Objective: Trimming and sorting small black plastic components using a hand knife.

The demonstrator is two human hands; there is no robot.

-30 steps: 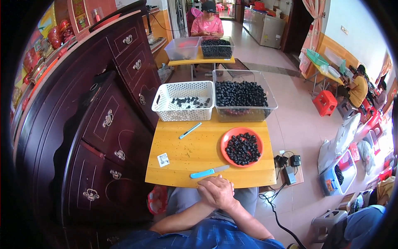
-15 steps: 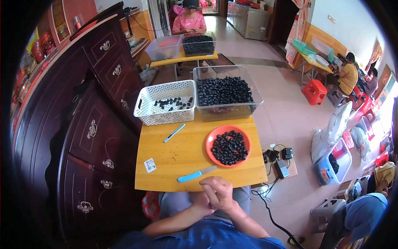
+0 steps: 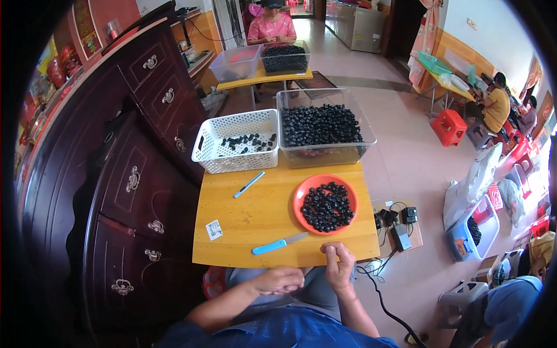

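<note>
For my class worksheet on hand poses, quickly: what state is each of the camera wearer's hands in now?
Left hand: loosely closed, no object visible in it.
Right hand: loosely closed, no object visible in it.

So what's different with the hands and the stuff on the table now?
The hands were clasped together, and now they've let go of each other. The left hand is over the lap; the right hand moved right, by the near edge of the table. The knife, red plate and white basket stayed put.
</note>
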